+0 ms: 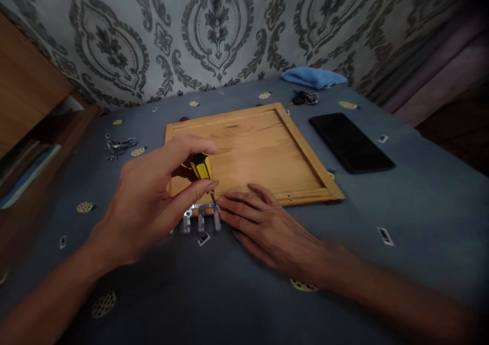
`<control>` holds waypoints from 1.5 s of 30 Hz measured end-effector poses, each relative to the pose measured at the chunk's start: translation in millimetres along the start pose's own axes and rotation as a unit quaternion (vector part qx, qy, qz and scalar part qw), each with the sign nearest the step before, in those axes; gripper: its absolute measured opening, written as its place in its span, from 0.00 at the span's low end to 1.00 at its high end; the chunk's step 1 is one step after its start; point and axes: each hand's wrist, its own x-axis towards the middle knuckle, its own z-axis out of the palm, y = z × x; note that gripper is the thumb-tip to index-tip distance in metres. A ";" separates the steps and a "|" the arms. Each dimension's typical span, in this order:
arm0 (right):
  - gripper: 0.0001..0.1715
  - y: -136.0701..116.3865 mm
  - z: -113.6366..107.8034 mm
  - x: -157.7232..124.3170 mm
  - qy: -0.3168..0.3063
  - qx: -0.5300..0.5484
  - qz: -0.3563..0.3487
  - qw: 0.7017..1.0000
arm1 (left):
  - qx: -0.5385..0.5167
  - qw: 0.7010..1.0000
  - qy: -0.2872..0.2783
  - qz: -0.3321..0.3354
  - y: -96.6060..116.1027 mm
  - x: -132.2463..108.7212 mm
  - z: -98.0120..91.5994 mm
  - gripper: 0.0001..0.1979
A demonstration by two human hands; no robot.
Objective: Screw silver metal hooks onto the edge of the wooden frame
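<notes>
My left hand (pixel 153 192) is closed around the handle of a short yellow and black screwdriver (pixel 202 167). Its shaft points down to a metal hook strip (pixel 200 213) lying along the near edge of a framed wooden panel (pixel 248 146). Several hooks of the strip hang over that edge. The exact contact of the screwdriver tip is too small to make out. My right hand (pixel 263 228) lies with outstretched fingers over the panel's near edge, fingertips beside the right end of the hook strip.
A black phone (pixel 350 142) lies right of the panel. Behind it are a bunch of keys (pixel 303 98) and a blue cloth (pixel 314 77). Small metal pieces (pixel 121 145) lie at the left. A wooden cabinet (pixel 30 70) borders the table's left side; a patterned wall (pixel 217 29) stands behind.
</notes>
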 end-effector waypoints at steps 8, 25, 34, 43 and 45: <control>0.24 1.2 1.6 -0.9 0.006 -0.002 -0.001 1.000 | -0.007 0.999 -0.004 -0.037 -2.7 -2.0 5.8 0.11; 0.25 0.6 -0.1 0.7 -0.001 0.006 0.001 1.000 | -0.010 0.999 -0.002 -0.041 -1.3 -0.3 4.0 0.10; 0.23 1.3 1.8 -0.1 0.004 0.000 0.002 1.000 | -0.151 0.983 -0.013 -0.106 4.7 -0.7 -0.8 0.15; 0.24 2.3 2.5 -0.9 0.005 0.007 0.002 1.000 | -0.124 0.984 0.043 -0.119 5.7 1.9 -7.2 0.13; 0.24 2.4 2.1 -0.9 0.005 0.008 0.001 1.000 | -0.139 0.983 0.035 -0.116 5.8 1.6 -5.0 0.13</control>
